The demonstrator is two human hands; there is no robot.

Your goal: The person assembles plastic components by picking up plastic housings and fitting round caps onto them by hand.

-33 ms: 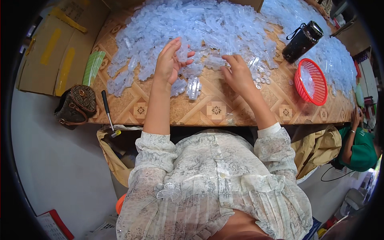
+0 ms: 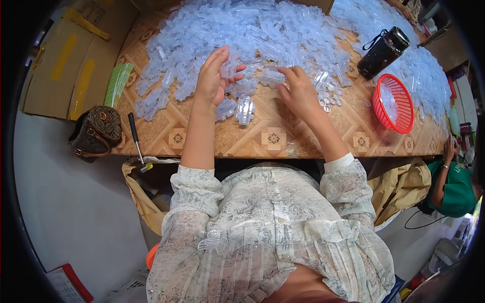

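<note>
My left hand [image 2: 216, 77] is raised at the front of a heap of clear plastic pieces [image 2: 227, 30]. Its fingers curl around a clear plastic piece [image 2: 230, 65], partly hidden by the palm. To its right, my right hand [image 2: 298, 93] hovers low with thumb and forefinger apart and nothing visible between them. Just left of its fingertips lies a clear tube-like piece [image 2: 272, 76]; whether they touch it, I cannot tell. Another shiny clear piece [image 2: 245, 111] lies on the patterned tabletop [image 2: 273, 139] between my forearms.
Small clear rings [image 2: 329, 100] lie right of my right hand. Farther right are a red basket [image 2: 396, 126] holding clear pieces and a black flask [image 2: 383, 53]. A cardboard box [image 2: 76, 65], brown bag [image 2: 98, 134] and black-handled tool [image 2: 134, 132] are left. A person in green [image 2: 458, 189] is at right.
My right hand has shifted very slightly, its fingertips a little to the left. My left hand keeps its place and its hold.
</note>
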